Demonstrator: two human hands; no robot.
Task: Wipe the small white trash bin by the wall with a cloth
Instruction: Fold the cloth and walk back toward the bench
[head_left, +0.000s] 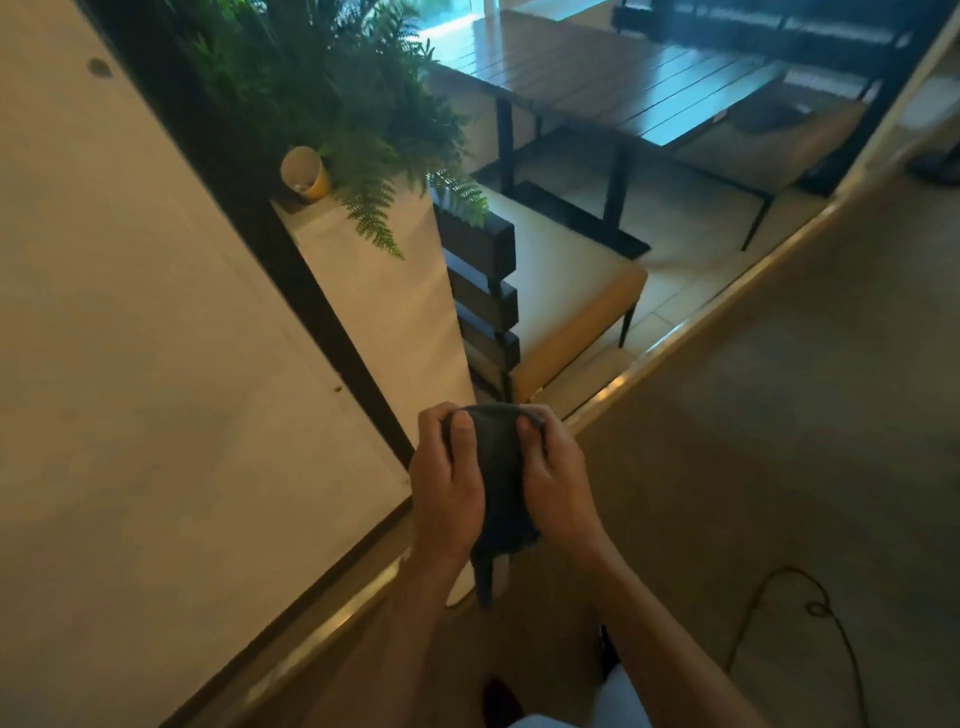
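A dark grey cloth (503, 483) hangs between both my hands in the lower middle of the view. My left hand (447, 483) grips its left top edge, thumb on the cloth. My right hand (556, 473) grips the right top edge the same way. A loose tail of the cloth dangles below my wrists. No small white trash bin shows in this view.
A cream wall (156, 338) with a black frame (291, 260) fills the left. A fern planter (337, 93) with a yellow cup (306, 174) stands ahead, beside a slatted chair (519, 312) and dark wooden table (623, 78). A metal floor strip (675, 338) crosses diagonally. A cable (810, 608) lies at right.
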